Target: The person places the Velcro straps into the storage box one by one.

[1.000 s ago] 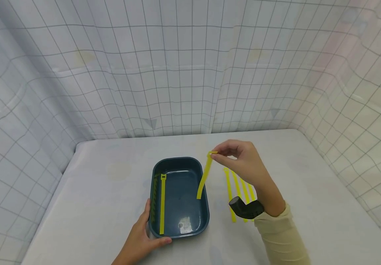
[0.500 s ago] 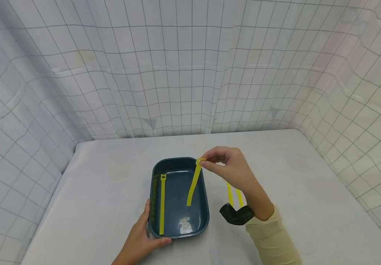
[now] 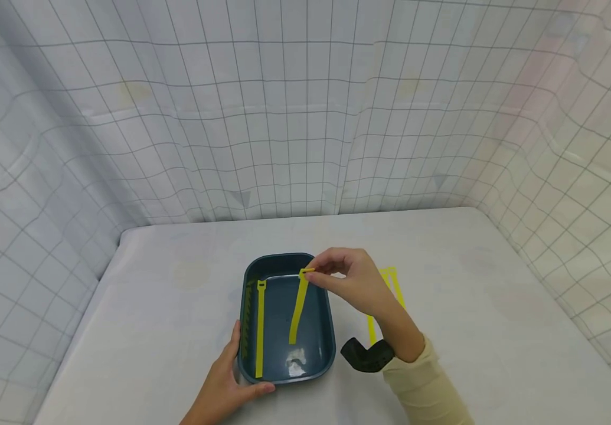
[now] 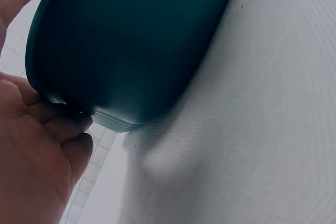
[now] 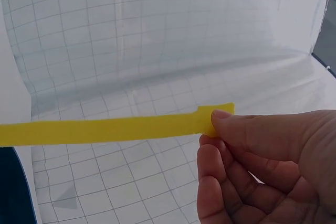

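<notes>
In the head view, a dark blue tray (image 3: 277,348) stands on the table with a yellow hook-and-loop cable tie (image 3: 260,330) lying lengthwise along its left side. My left hand (image 3: 224,378) grips the tray's near left corner, thumb at the near rim and fingers along the left wall. Between thumb and fingertips, my right hand (image 3: 353,282) pinches the slotted head of another yellow cable tie (image 3: 298,313). That tie hangs down over the right half of the tray. From the right wrist, the held cable tie (image 5: 105,132) stretches out to the left of the fingers.
Several more yellow cable ties (image 3: 399,289) lie on the white table (image 3: 496,307) right of the tray, partly hidden by my right forearm. A black wrist camera (image 3: 367,356) sits on that wrist. White gridded curtains (image 3: 294,130) enclose the table.
My right hand has moved left and toward me, bringing the pinched cable tie from the tray's right rim to over its inside. The left hand and tray have stayed practically still.
</notes>
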A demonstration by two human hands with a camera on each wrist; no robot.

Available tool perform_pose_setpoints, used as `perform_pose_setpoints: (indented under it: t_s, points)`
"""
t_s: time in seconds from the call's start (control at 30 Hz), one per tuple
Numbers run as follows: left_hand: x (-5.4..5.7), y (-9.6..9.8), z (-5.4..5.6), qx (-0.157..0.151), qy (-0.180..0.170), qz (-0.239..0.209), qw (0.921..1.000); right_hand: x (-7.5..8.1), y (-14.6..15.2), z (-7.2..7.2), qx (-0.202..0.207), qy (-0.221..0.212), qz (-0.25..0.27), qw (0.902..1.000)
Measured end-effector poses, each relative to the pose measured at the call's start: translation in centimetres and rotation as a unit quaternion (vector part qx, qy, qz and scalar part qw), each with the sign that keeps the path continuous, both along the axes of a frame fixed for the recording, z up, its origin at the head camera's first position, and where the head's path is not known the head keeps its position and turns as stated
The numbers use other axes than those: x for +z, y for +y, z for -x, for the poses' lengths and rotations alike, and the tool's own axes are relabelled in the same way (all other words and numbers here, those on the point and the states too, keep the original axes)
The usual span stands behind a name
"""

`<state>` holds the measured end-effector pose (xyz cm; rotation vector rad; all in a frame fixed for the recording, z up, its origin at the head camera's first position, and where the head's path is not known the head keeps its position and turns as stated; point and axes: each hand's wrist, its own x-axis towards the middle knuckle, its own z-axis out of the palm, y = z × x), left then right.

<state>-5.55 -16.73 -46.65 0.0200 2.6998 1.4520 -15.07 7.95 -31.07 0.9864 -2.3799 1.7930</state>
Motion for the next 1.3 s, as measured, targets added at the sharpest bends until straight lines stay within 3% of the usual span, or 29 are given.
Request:
perform_pose_setpoints:
  t_s: [0.3, 1.3]
  points:
    - [-0.1, 0.0, -0.1, 0.002, 0.004, 0.004, 1.0000, -0.8, -0.8, -0.2, 0.009, 0.010, 0.003, 0.9999]
    - [0.2, 0.1, -0.2, -0.001, 0.023, 0.001, 0.9997, -2.9, -3.4, -1.3, 0.084, -0.041, 0.045, 0.9946]
